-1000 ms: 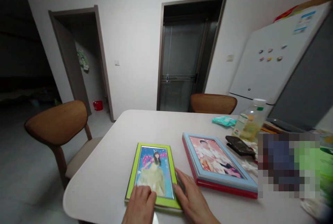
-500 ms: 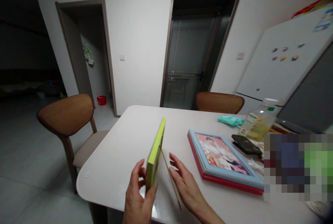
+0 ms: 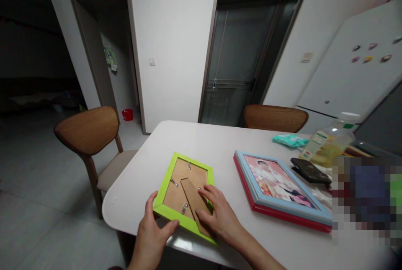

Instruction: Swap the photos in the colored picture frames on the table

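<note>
A lime-green photo frame (image 3: 167, 184) lies back side up near the table's front edge, tilted slightly toward me. Its brown backboard (image 3: 184, 168) carries several small metal clips, and a cardboard stand (image 3: 192, 199) runs slantwise across it. My left hand (image 3: 153, 226) grips the near left corner, thumb on the green border and fingers round the outer side. Over the stand, my right hand (image 3: 218, 215) has its thumb and curled fingers on the board, at the frame's right side. To the right, a light-blue frame (image 3: 251, 182) with a pink picture rests on a red frame (image 3: 282, 219).
On the white table (image 3: 138, 178) stand a plastic bottle (image 3: 329, 140) with yellow liquid, a teal packet (image 3: 290, 140) and a black phone-like object (image 3: 309, 171). Wooden chairs stand at the left (image 3: 89, 132) and far side (image 3: 276, 118). A blurred-out patch covers the right edge.
The green frame has turned from standing edge-on to lying nearly flat, back facing up. Its stand, swung out before, now lies against the backboard under my right hand. The view has shifted slightly.
</note>
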Demonstrator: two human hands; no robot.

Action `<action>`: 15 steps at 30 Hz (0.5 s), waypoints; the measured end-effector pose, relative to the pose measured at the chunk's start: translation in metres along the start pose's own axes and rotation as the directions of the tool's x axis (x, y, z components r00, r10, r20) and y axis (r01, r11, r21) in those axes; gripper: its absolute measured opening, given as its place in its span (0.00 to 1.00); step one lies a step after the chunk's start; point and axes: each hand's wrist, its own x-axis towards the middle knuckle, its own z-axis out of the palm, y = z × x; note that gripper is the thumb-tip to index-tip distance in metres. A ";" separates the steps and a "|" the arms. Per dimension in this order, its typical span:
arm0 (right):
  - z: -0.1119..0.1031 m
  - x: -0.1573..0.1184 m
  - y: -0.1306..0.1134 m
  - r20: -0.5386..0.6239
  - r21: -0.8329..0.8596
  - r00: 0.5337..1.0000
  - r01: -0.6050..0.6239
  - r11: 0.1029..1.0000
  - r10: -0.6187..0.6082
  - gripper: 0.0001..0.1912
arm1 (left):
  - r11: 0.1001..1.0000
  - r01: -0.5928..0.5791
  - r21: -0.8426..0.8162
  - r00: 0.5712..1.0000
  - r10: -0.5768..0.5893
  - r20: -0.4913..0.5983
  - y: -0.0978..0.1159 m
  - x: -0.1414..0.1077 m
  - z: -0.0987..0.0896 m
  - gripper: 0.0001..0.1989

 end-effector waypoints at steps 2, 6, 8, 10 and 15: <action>0.001 -0.001 0.002 0.009 -0.027 1.000 0.015 1.000 -0.015 0.27 | 0.975 -0.064 0.213 0.998 0.068 -0.010 -0.004 0.002 -0.004 0.31; 0.001 -0.002 0.011 0.022 -0.065 0.999 0.051 0.997 -0.049 0.29 | 0.846 -0.220 0.485 0.971 0.237 0.026 -0.018 -0.002 -0.005 0.25; 0.000 -0.002 0.017 0.032 -0.074 0.997 0.066 0.995 -0.063 0.29 | 0.794 -0.306 0.525 0.946 0.316 0.073 -0.024 -0.005 -0.003 0.23; -0.004 -0.003 0.021 0.047 -0.073 0.996 0.082 0.994 -0.078 0.28 | 0.752 -0.378 0.540 0.919 0.376 0.119 -0.027 -0.008 -0.003 0.22; -0.017 -0.003 0.013 0.068 -0.060 0.985 0.161 0.985 -0.157 0.25 | 0.755 -0.441 0.486 0.896 0.399 0.193 -0.015 -0.005 -0.001 0.19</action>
